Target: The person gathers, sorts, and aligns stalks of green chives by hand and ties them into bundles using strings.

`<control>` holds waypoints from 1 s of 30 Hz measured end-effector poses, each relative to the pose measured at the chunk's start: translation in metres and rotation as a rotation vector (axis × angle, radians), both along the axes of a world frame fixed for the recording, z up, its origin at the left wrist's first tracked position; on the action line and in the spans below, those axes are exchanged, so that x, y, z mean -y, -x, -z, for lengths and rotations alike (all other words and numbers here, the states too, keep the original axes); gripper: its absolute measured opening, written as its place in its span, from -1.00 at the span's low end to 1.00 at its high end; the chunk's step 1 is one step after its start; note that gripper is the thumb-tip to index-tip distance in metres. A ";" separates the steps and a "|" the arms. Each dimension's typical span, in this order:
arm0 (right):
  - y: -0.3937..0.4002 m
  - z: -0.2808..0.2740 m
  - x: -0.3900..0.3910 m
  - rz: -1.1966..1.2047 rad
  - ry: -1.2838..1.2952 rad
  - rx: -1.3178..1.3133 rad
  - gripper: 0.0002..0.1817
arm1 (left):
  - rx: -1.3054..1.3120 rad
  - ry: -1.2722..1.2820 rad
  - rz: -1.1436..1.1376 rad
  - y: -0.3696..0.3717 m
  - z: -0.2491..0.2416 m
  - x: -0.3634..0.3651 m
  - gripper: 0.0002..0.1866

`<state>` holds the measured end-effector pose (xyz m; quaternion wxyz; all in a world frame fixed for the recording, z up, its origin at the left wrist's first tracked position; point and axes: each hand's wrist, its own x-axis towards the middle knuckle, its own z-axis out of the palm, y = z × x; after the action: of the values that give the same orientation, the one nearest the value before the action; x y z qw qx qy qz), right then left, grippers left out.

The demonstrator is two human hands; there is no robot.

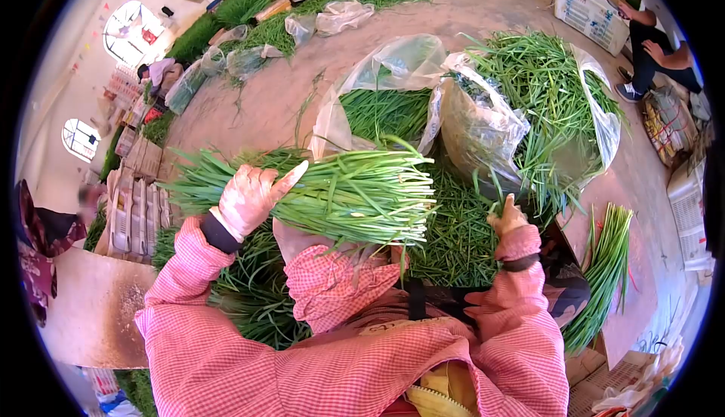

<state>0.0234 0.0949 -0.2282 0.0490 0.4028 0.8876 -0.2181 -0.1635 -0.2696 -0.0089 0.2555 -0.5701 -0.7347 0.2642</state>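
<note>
My left hand (251, 196), in a pale, stained glove, grips a thick bunch of green chives (355, 194). The bunch lies sideways across my front, its pale cut ends to the right and its leaf tips to the left. On the right, my gloved right hand (510, 219) is closed with a few green leaves at its fingertips. It is just below a clear plastic bag (483, 126) and apart from the bunch. Loose chive leaves (457, 240) form a heap between my hands. Darker chives (257, 296) lie under my left forearm.
Loose greens (544, 77) overflow an open bag ahead. Another chive bundle (608, 266) rests on a board to the right. A white crate (589, 13) and a seated person (661, 55) are at the far right. Stacked crates (136, 209) stand left; more greens (249, 2) line the back.
</note>
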 end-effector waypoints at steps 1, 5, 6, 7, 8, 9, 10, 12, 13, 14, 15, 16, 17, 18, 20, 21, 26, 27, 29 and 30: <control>-0.009 -0.047 0.021 -0.020 -0.256 0.180 -0.14 | -0.020 0.012 0.002 0.001 0.002 0.001 -0.35; 0.021 -0.110 0.064 -0.588 -0.179 -0.500 0.06 | -0.036 0.043 0.046 0.000 0.012 -0.020 -0.36; 0.032 -0.100 0.090 -0.630 -0.215 -0.542 -0.10 | -0.040 0.043 0.058 -0.003 0.014 -0.027 -0.38; 0.048 -0.088 0.112 -0.621 -0.189 -0.683 -0.34 | -0.039 0.042 0.061 -0.004 0.017 -0.030 -0.38; 0.061 -0.078 0.122 -0.562 -0.035 -0.769 -0.45 | -0.004 0.010 0.052 -0.003 0.022 -0.031 -0.38; 0.071 -0.073 0.126 -0.504 0.120 -0.856 -0.55 | 0.027 -0.021 0.038 0.000 0.026 -0.029 -0.37; 0.067 -0.080 0.123 -0.361 0.458 -1.029 -0.63 | 0.080 -0.037 0.019 0.004 0.029 -0.021 -0.34; 0.042 -0.104 0.105 0.078 1.164 -1.179 -0.74 | 0.158 -0.046 -0.054 0.007 0.021 -0.012 -0.32; 0.034 -0.085 0.099 0.264 1.278 -1.325 -0.73 | 0.246 -0.059 -0.104 0.006 0.019 -0.009 -0.30; 0.022 -0.070 0.085 0.228 1.378 -1.268 -0.71 | 0.236 -0.077 -0.056 0.008 0.018 -0.005 -0.27; 0.013 -0.065 0.079 0.317 1.417 -1.246 -0.71 | 0.240 -0.082 -0.047 0.010 0.019 -0.004 -0.27; 0.006 -0.052 0.066 0.369 1.306 -1.200 -0.70 | 0.244 -0.025 -0.081 0.012 0.020 -0.002 -0.26; -0.003 -0.029 0.046 0.385 1.149 -1.111 -0.69 | 0.248 0.033 -0.116 0.014 0.022 0.001 -0.25; -0.012 0.011 0.021 0.260 0.811 -0.989 -0.69 | 0.253 0.029 -0.111 0.016 0.022 0.004 -0.25; -0.033 -0.023 0.002 0.050 0.070 0.005 -0.56 | 0.190 0.018 -0.024 0.020 0.022 0.011 -0.25; -0.035 -0.052 0.013 -0.107 -0.365 0.294 -0.45 | 0.155 0.014 0.020 0.022 0.022 0.011 -0.25; 0.062 -0.168 0.063 -1.061 -0.107 -0.875 -0.09 | 0.138 -0.007 0.234 0.005 0.002 -0.023 -0.38; 0.079 -0.165 0.078 -1.219 0.017 -0.938 -0.11 | 0.135 -0.005 0.239 0.002 -0.001 -0.026 -0.38; 0.104 -0.147 0.081 -1.323 0.641 -0.283 -0.14 | 0.300 -0.070 0.248 -0.003 -0.007 -0.024 -0.33; 0.120 -0.107 0.074 -1.399 0.830 -0.080 -0.14 | 0.384 -0.061 0.161 -0.001 -0.008 -0.016 -0.26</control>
<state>-0.0962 0.0206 -0.1215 0.2873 -0.3039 0.7818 -0.4625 -0.1621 -0.2536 -0.0011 0.1483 -0.6589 -0.7297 0.1071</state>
